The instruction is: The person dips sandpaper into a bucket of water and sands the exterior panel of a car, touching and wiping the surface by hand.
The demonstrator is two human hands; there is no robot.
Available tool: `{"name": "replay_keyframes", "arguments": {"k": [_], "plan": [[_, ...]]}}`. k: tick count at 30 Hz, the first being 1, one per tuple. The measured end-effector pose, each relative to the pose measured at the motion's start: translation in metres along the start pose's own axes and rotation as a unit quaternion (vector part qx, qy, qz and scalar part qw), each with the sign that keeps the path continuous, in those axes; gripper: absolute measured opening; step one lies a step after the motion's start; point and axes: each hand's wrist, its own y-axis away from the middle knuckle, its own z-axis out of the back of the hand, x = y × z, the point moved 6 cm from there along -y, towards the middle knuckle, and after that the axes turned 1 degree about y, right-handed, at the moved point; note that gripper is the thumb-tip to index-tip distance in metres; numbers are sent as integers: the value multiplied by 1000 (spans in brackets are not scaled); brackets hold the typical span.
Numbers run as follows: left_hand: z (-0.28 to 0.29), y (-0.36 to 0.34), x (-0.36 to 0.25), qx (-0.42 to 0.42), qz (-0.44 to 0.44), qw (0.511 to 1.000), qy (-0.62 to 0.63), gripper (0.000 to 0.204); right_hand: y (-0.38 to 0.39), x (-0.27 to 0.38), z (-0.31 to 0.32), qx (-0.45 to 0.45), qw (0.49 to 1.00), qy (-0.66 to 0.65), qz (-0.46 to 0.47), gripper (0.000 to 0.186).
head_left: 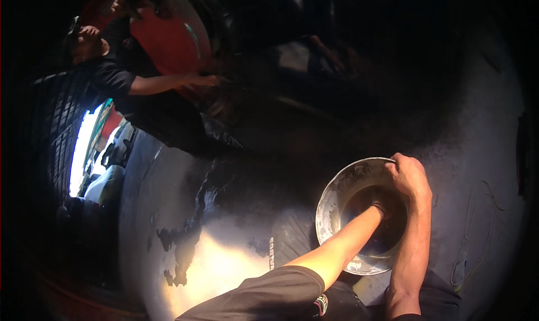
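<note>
A round metal bucket point(331, 195) stands at the lower right, with dark liquid point(365, 196) inside. My right hand point(410, 176) is closed over the bucket's far right rim. From the lower middle, my left forearm reaches down into the bucket. My left hand point(379, 204) is in the dark liquid, showing only near the wrist; its fingers are hidden, so I cannot tell whether they hold anything.
Another person point(120, 79) is at the upper left, an arm stretched out beside a red curved panel point(168, 43). Dark wet patches point(188, 248) spread over the grey floor point(140, 209). A thin cord point(469, 253) lies right of the bucket. The upper area is deeply shadowed.
</note>
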Motion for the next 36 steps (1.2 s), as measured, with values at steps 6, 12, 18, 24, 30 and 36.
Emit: {"name": "replay_keyframes", "arguments": {"k": [6,12,18,24,30,36], "plan": [[-75,13,71,89,-75,987,-113,32,-19,53,4,17,999,-25,38,30],[66,35,42,82,-244,964,73,38,-4,20,-2,39,999,1,16,34],[179,102,116,66,-33,617,783,37,-6,57,22,-29,975,-213,54,52],[218,117,120,-42,-101,490,865,30,-6,89,36,18,926,-376,33,64],[214,129,147,-149,-145,443,872,28,20,122,18,45,919,-383,78,52],[214,129,157,-215,-151,510,819,28,-3,127,32,-70,947,-311,41,22]]}}
